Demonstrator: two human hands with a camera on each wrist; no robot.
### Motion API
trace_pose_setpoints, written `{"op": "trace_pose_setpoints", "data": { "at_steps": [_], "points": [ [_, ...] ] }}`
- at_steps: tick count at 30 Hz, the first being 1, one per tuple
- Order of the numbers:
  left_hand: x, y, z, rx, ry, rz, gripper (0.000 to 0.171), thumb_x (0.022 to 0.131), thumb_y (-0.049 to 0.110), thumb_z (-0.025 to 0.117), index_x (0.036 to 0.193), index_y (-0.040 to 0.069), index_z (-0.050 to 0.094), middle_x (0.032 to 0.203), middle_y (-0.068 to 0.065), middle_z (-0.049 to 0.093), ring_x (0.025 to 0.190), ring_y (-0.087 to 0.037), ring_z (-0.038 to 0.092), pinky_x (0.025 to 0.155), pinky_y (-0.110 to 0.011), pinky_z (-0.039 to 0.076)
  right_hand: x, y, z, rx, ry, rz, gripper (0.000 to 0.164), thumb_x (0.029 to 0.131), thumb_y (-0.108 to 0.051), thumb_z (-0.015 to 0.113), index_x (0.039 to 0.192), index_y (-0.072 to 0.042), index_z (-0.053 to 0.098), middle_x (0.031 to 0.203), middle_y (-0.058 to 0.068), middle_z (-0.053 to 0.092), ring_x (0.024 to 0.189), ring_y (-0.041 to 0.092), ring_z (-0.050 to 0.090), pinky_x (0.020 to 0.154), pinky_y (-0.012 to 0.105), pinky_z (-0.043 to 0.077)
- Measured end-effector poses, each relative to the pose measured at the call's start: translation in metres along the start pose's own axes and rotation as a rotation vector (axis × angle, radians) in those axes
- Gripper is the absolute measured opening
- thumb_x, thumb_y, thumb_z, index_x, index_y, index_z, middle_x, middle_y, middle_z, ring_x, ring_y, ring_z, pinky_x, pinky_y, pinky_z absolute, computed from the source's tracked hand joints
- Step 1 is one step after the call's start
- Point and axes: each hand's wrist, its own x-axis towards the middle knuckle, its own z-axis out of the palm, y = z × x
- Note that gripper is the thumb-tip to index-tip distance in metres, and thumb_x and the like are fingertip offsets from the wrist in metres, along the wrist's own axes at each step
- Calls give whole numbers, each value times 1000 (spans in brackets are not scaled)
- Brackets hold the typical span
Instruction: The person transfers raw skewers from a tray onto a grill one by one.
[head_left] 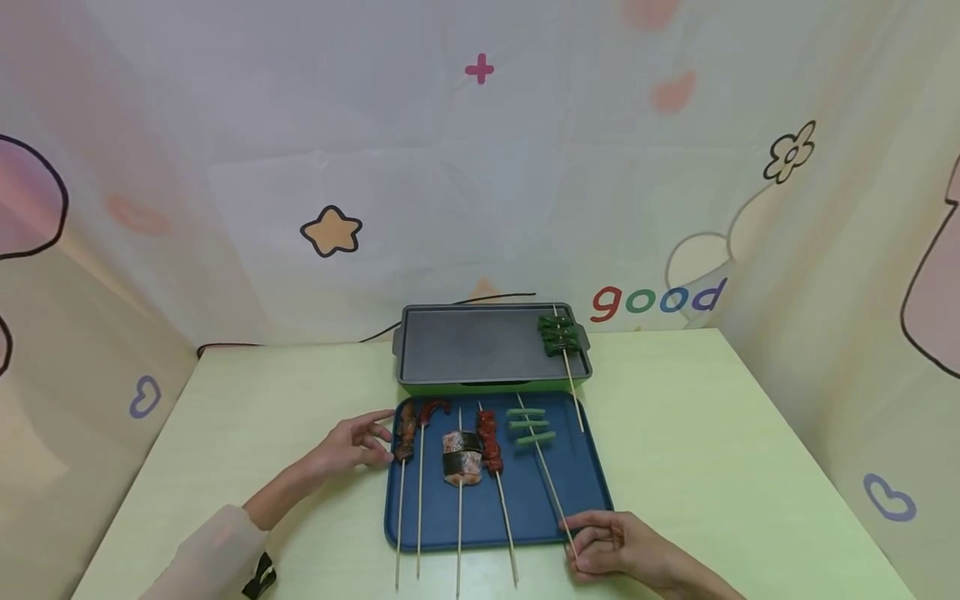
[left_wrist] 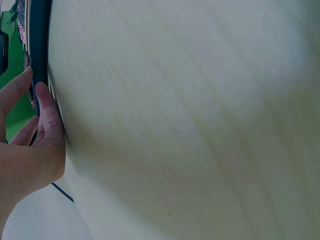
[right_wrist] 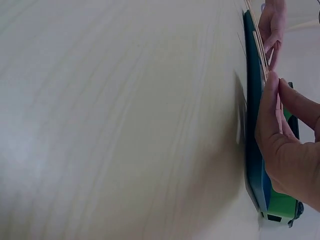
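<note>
Plenty of room here on the desk (head_left: 750,442) right of the blue tray (head_left: 573,471), a broad lane running back beside the griddle (head_left: 468,342). Tray and griddle sit too close for passing between, and the dark-green skewer (head_left: 560,335) slants across both. Its stick and the right hand (head_left: 615,546), pinching the pale-green skewer (head_left: 553,483), crowd the tray's bare right strip. Over on the left, the left hand (head_left: 348,446) blocks the tray's edge; the curtain (head_left: 450,208) closes the back.
</note>
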Motion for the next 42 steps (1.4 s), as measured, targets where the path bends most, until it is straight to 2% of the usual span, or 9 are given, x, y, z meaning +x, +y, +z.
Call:
{"op": "trace_pose_setpoints", "data": {
  "at_steps": [10,16,20,25,33,37,42],
  "points": [
    [2,3,2,-7,9,-14,75,91,2,71,155,-7,33,120,-25,62,89,-5,67,74,-24,51,-6,-4,1,-56,31,-3,58,97,-2,66,144,19,40,106,-1,73,97,10,72,88,29,60],
    [-5,3,-4,3,35,-29,75,91,0,70,155,-7,33,121,-27,61,88,-4,66,73,-23,50,4,-15,9,-83,5,-59,60,97,-2,66,145,21,37,106,0,73,97,10,72,88,29,60],
    [-3,1,-5,5,28,-28,75,91,0,70,155,-7,33,122,-28,61,88,-3,66,73,-23,50,7,-26,13,-92,10,-99,63,98,-2,65,146,22,32,106,0,73,99,10,73,90,31,60],
    [1,-1,-4,-3,17,-31,75,90,1,71,155,-7,33,121,-27,61,87,-4,67,74,-23,51,12,-40,15,-135,73,-112,67,97,-5,66,148,21,31,107,2,72,100,11,74,91,31,59],
    [0,-6,-4,-4,11,-20,75,91,1,71,155,-8,32,120,-25,62,87,-2,67,75,-22,52,34,-68,15,-225,173,-110,65,98,-7,67,150,15,36,110,8,71,99,12,74,92,31,59],
    [3,-6,-1,-12,6,-18,75,91,0,71,155,-7,32,121,-26,62,87,-2,67,74,-21,52,42,-81,11,-283,217,-118,63,98,-6,66,150,15,36,109,7,72,98,10,74,92,29,59],
    [5,-5,1,-18,3,-16,75,91,-1,70,155,-7,32,122,-26,61,88,-1,66,74,-22,51,52,-90,1,-333,274,-106,60,99,-3,63,150,14,37,114,16,71,101,14,74,94,33,58]
  ]
}}
